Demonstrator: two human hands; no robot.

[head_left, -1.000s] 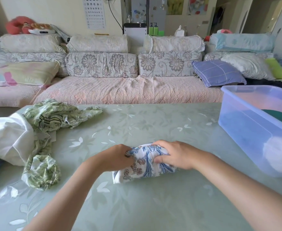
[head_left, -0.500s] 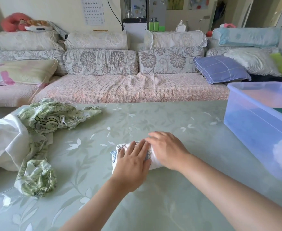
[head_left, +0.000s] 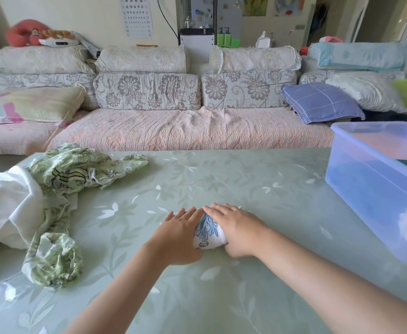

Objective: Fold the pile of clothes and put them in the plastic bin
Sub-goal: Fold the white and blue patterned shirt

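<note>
Since a second ago both hands have gone from clutching the little bundle with curled fingers to lying flat on it. Compared with half a second back they've also slid a bit apart, so the blue print peeks out between them.

Head view, the only one we get: the left hand (head_left: 177,233) lies palm down on the left end of the small folded bundle of white cloth with a blue flower print (head_left: 208,231). Its fingers are straight and close together, tips pointing away from the person. The right hand (head_left: 237,229) covers the right end the same way, fingers stretched out side by side, pressing down and not curled round anything.

The bundle sits on the pale green leaf-patterned table (head_left: 245,179), about mid-table, well apart from the translucent blue plastic bin (head_left: 356,179) on the right side. Through the bin's wall you can make out something dark blue and something white, plus a dark green bit inside, but I can't tell what they are.

Over on the left is the unfolded pile: a crumpled green leaf-print garment (head_left: 77,169) with a white cloth (head_left: 9,206) lying against it. Behind the table there's a long sofa with a pink quilted cover (head_left: 173,131) and a purple checked cushion (head_left: 320,102).
</note>
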